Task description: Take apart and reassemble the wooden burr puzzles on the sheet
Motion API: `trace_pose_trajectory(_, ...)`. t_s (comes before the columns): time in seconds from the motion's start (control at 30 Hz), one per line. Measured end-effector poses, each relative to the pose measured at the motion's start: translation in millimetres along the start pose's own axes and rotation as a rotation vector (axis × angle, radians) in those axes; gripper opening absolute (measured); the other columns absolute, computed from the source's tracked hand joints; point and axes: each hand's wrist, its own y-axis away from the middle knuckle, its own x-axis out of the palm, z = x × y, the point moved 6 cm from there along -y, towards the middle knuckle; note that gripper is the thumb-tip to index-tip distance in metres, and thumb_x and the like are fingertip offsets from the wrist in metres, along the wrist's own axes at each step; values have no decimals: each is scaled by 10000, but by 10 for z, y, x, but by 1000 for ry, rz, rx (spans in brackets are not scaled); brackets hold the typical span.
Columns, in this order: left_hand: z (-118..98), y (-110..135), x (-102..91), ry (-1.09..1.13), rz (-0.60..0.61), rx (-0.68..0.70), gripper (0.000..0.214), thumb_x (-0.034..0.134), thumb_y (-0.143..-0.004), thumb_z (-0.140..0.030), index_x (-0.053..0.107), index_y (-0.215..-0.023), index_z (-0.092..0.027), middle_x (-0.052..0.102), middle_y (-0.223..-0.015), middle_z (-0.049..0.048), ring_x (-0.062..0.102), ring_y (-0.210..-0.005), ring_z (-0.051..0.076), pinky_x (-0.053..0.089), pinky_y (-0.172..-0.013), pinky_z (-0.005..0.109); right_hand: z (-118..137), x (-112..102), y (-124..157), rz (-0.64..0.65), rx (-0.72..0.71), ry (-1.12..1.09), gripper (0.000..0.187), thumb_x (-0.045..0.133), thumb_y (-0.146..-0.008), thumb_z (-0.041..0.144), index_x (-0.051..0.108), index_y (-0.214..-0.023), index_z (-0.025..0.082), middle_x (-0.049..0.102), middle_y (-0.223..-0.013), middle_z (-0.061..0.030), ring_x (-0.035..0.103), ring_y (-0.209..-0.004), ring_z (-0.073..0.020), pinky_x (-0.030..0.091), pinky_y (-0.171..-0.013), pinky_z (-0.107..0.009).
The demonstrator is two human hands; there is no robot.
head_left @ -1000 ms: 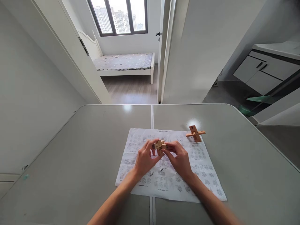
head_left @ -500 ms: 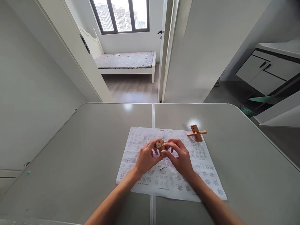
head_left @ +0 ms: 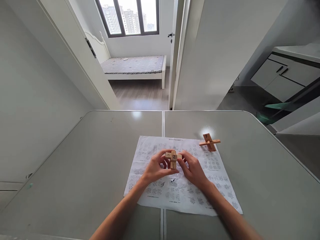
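Observation:
A small wooden burr puzzle (head_left: 174,157) of crossed, numbered blocks is held above the printed sheet, a "2" showing on the block facing me. My left hand (head_left: 157,166) is closed on it, index finger along the top and thumb under the bottom. The fingertips of my right hand (head_left: 191,166) pinch the block end on its right side. Beneath both hands lies the white instruction sheet (head_left: 182,206), printed with rows of small diagrams. Part of the puzzle's far side is hidden by fingers.
A second wooden puzzle (head_left: 210,142), cross-shaped with numbers, rests at the sheet's upper right corner. The grey table (head_left: 100,160) has a pale seam down its middle. Beyond its far edge are a doorway and a bed (head_left: 135,65).
The puzzle has turned so the "2" block now faces me. My left thumb has moved under it, and my right fingers have shifted from its front to its right end.

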Motion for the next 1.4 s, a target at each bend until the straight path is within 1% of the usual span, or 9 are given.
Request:
trace_pose_trajectory(0.1, -6, -7, -7, -27, -22, 14, 702, 957, -681, -377, 657, -1302, -248, 727, -942, 24, 637, -740, 137, 505, -612, 222, -10, 13, 9, 20, 59, -98, 365, 441, -1099, 457, 592, -863, 224, 565, -776, -17, 500, -676, -181, 405, -644, -313)
trace_pose_trajectory(0.2, 4, -5, -13, -79, -66, 42, 722, 968, -656, -355, 662, -1303, -259, 734, -947, 19, 615, -718, 123, 497, -600, 212, -112, 101, 30, 59, 226, -335, 490, 468, -1064, 578, 499, -722, 228, 477, -643, 19, 429, -584, -156, 362, -572, -296)
trace_pose_trajectory(0.33, 16, 21, -16, -197, -137, 89, 665, 955, -672, -377, 687, -1270, -262, 725, -897, 4, 563, -663, 103, 512, -609, 214, -192, 208, 46, 109, 343, -496, 583, 420, -1020, 715, 388, -668, 251, 336, -551, 65, 322, -466, -123, 283, -450, -270)
trace_pose_trajectory(0.5, 34, 25, 11, -163, -101, 91, 696, 903, -751, -368, 625, -1384, -287, 726, -1112, 54, 623, -708, 108, 501, -575, 201, -206, 225, 49, 129, 400, -598, 631, 468, -1021, 689, 477, -595, 225, 445, -489, 28, 370, -469, -124, 339, -491, -278)
trace_pose_trajectory(0.67, 46, 0, -30, -52, -120, 64, 775, 825, -853, -362, 443, -1525, -313, 638, -1379, 122, 641, -705, 88, 506, -572, 201, -311, 142, 5, -69, 520, -937, 548, 566, -991, 659, 626, -703, 197, 547, -581, 4, 405, -459, -113, 337, -456, -270)
trace_pose_trajectory(0.83, 47, -26, -57, -25, -156, 53, 553, 736, -937, -411, 508, -1418, -261, 649, -1348, 123, 633, -704, 85, 496, -575, 199, -455, 17, -58, -241, 617, -1190, 355, 750, -904, 546, 668, -892, 201, 566, -785, 6, 394, -513, -89, 329, -408, -223)
trace_pose_trajectory(0.93, 52, -35, -52, -51, -158, 37, 489, 711, -951, -434, 541, -1368, -245, 649, -1328, 116, 631, -700, 88, 505, -576, 205, -536, -44, -78, -306, 606, -1219, 333, 773, -887, 520, 643, -886, 214, 517, -777, 17, 383, -537, -101, 357, -399, -215)
trace_pose_trajectory(1.13, 51, -30, -44, -55, -164, 21, 409, 677, -973, -428, 570, -1305, -214, 655, -1279, 108, 608, -697, 87, 514, -606, 216, -616, -63, -100, -300, 539, -1212, 333, 747, -897, 539, 607, -905, 238, 469, -745, 34, 346, -515, -100, 358, -382, -199)
trace_pose_trajectory(1.4, 15, -26, -38, -76, -170, 9, 342, 661, -971, -418, 604, -1239, -213, 673, -1225, 92, 598, -676, 87, 481, -582, 211, -554, 5, -79, -248, 641, -1192, 395, 741, -875, 606, 645, -877, 223, 522, -740, 14, 400, -525, -113, 374, -423, -239)
